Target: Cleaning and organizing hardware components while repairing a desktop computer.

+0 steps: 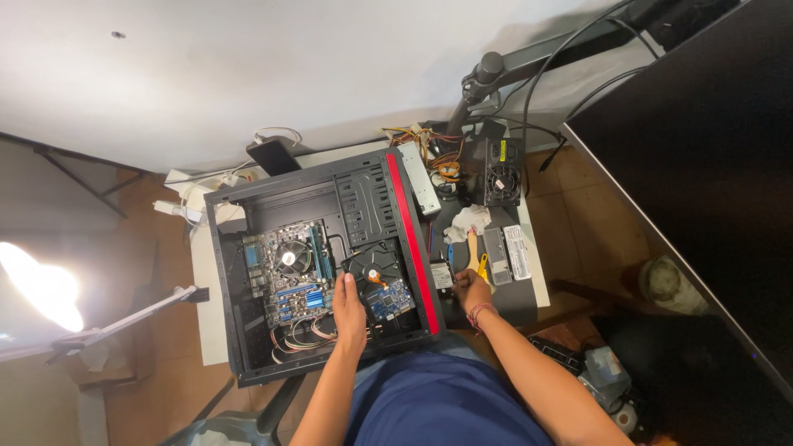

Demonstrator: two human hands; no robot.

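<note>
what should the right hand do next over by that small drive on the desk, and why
Probably close the right hand on the small drive and lift it. The fingers already rest beside it, while the left hand steadies a hard drive inside the open computer case.

An open black metal computer case with a red front strip [326, 206] is lying on its side across the white table's left half, reaching its near edge. A flat black hard drive with a blue circuit board [382, 289] is resting inside near the case's red edge, under the left hand [348, 310]
</note>
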